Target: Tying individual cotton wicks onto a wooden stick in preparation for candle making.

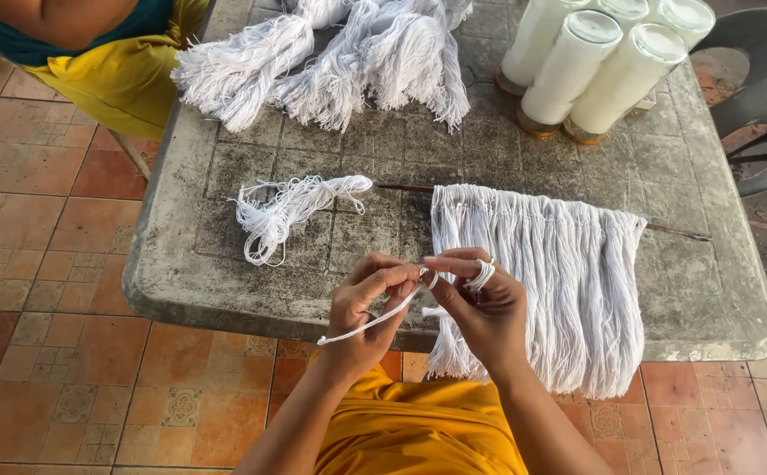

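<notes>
Left hand (367,303) raised, fingers pinching thin white cotton string (374,321) at grey stone table (225,290) edge. Right hand (480,308) opposite, string looped around fingers, pinching same string beside hanging white yarn fringe (568,281).

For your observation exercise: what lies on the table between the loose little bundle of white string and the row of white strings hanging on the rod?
In the head view, only bare grey tabletop and a stretch of the thin dark rod lie between the loose bundle and the hanging strings.
</notes>
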